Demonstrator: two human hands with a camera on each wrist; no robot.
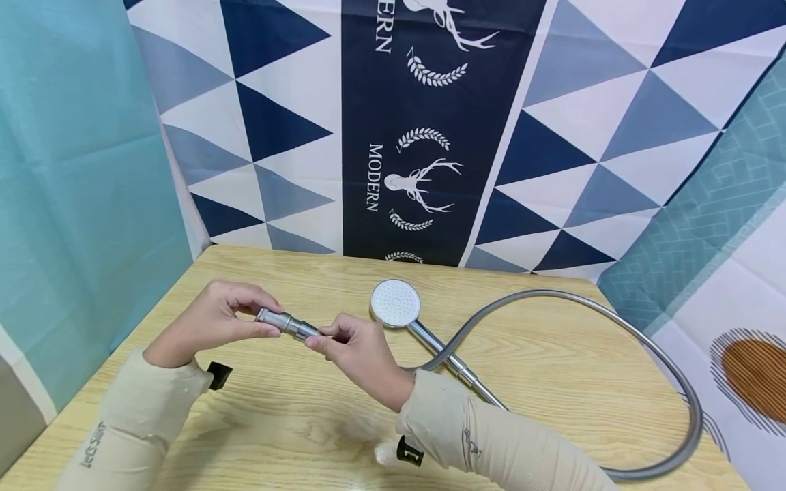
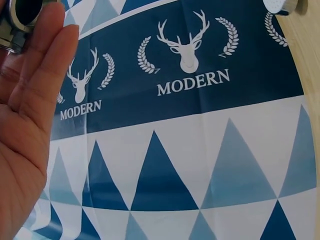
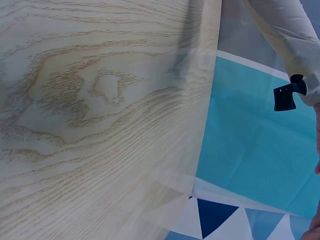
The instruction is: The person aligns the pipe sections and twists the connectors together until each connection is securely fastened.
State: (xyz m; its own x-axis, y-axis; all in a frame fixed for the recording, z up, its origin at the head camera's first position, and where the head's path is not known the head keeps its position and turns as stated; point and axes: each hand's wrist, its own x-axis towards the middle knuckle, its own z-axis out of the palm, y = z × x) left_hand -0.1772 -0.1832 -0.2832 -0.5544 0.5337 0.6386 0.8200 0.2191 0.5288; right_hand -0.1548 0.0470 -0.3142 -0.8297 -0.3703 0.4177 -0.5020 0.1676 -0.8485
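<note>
Between the two hands, over the table, is a silver cylindrical metal fitting [image 1: 296, 326], tilted down to the right. My left hand [image 1: 224, 317] pinches its wider left end between thumb and fingers. The right hand [image 1: 356, 348] pinches the narrower right end. A round dark opening shows in the end of the fitting [image 2: 25, 10] in the left wrist view, beside the left hand's fingers [image 2: 47, 65]. A grey shower hose [image 1: 546, 293] emerges from behind the right wrist; any join with the fitting is hidden. A chrome hand shower [image 1: 396, 303] lies just beyond the right hand.
The hose crosses over the shower handle [image 1: 430, 337] and loops along the right side of the wooden table [image 1: 295, 423]. A patterned cloth [image 1: 430, 136] hangs behind the table's back edge, with a teal sheet [image 1: 80, 170] at the left.
</note>
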